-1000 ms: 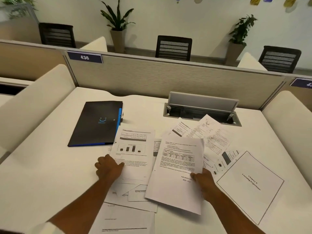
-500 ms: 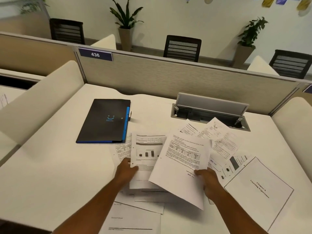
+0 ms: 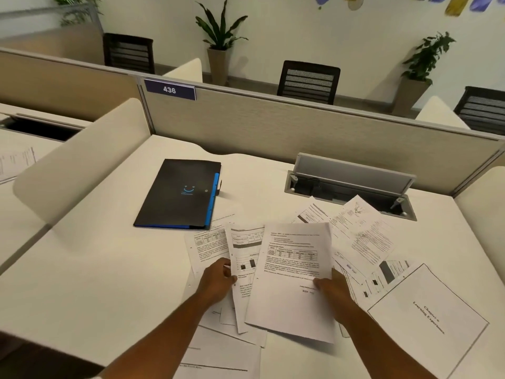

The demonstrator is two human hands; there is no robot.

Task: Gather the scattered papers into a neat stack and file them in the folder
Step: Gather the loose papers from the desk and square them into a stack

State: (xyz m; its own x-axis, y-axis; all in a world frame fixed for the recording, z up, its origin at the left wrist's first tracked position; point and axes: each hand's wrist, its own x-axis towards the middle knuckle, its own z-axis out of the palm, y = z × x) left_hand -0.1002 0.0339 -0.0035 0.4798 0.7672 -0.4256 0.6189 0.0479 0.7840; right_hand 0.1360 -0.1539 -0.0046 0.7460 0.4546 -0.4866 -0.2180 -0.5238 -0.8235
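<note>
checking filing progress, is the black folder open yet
No, the black folder lies shut and flat on the desk, beyond the left hand.

Ahead of you a grey fabric partition (image 3: 273, 127) closes off the far side of the white desk (image 3: 82, 269), carrying a dark blue number plate (image 3: 169, 90) that reads 436, while curved white side dividers (image 3: 79, 165) flank the desk to your left and right. Set into the desktop just in front of the partition you see a cable box (image 3: 352, 192) with its grey lid tilted up. Beyond the partition stand black mesh-backed chairs (image 3: 308, 82) and two potted plants (image 3: 218, 39) against a pale wall.
</note>
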